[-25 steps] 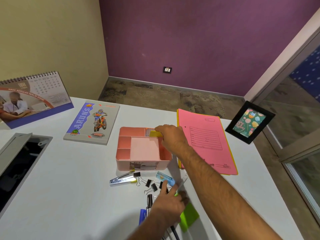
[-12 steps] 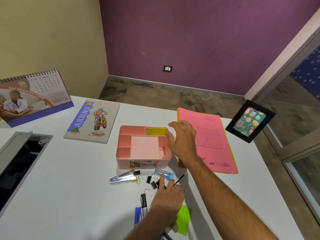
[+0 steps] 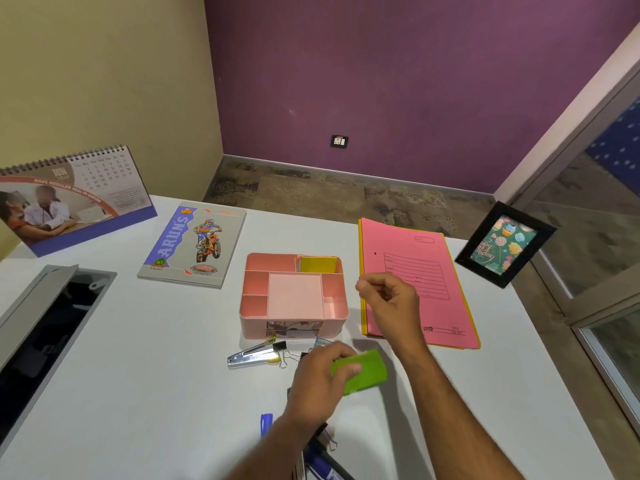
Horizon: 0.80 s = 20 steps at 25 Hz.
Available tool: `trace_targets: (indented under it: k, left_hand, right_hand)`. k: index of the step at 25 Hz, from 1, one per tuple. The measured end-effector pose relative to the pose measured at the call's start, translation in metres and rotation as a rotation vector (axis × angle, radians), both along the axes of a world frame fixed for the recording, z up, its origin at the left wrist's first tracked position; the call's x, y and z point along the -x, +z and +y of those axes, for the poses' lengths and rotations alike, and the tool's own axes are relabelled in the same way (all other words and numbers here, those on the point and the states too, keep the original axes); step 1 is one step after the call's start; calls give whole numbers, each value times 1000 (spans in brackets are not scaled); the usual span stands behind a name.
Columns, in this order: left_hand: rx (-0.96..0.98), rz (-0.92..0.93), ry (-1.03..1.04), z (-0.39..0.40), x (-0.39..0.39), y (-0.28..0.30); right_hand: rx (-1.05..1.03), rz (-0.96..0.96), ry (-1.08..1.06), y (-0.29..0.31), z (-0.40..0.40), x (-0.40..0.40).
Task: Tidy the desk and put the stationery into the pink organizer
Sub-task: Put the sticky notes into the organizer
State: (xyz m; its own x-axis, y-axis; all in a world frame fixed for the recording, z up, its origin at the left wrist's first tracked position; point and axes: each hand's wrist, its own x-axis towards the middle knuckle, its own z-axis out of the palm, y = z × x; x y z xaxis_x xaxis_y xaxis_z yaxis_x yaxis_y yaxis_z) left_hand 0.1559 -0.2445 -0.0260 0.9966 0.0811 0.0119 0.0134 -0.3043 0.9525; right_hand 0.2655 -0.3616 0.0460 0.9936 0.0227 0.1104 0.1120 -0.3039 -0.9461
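Observation:
The pink organizer (image 3: 249, 299) sits mid-desk with a yellow sticky-note pad (image 3: 318, 265) in its back right compartment. My left hand (image 3: 320, 382) grips a green sticky-note pad (image 3: 367, 370) just above the desk, in front of the organizer. My right hand (image 3: 391, 306) hovers to the right of the organizer, fingers loosely curled and holding nothing. A silver stapler (image 3: 251, 356), black binder clips (image 3: 282, 348) and blue pens (image 3: 266, 422) lie in front of the organizer, partly hidden by my left hand.
A pink file folder (image 3: 433, 306) lies right of the organizer, a framed card (image 3: 504, 245) beyond it. A motorbike notebook (image 3: 192, 247) and a desk calendar (image 3: 69, 199) are at the back left. An open cable hatch (image 3: 45, 341) is on the left.
My right hand let go of the yellow pad in the organizer and drew back to the right. My left hand picked up the green pad and lifted it toward the organizer.

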Motion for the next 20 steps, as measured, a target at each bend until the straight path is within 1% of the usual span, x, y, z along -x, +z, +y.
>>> trace_targets:
  k: [2,3,5,6,8,10,13,14,15,18,20]
  left_hand:
    - [208,41,167,9,-6,10]
    - [261,41,230,15,-10,14]
    - [295,21,310,26,-15,18]
    - [302,16,335,32,-17,20]
    - [319,14,364,40,-18,22]
    - [317,25,376,47,-16,26]
    - [311,85,411,66,-6,20]
    - [274,105,419,76,-1,15]
    - [174,116,422,88,3,8]
    - [-333,116,410,122,16,-14]
    - [-535,137,361,139,23,-29]
  right_hand:
    - [17,58,171,1,-3,9]
    - [43,95,273,2,-4,12]
    - [137,151,432,4,-2,16]
    - [193,160,470,4,0,17]
    - [276,141,480,5,5,14]
    - [319,79,463,8,11,10]
    - [304,-57,346,23,18,-3]
    - [294,-121,297,29,20,-8]
    - [304,-197,254,34,23,-15]
    - [435,-405,159,42,33,-33]
    - [534,-431,131,39,40,-44]
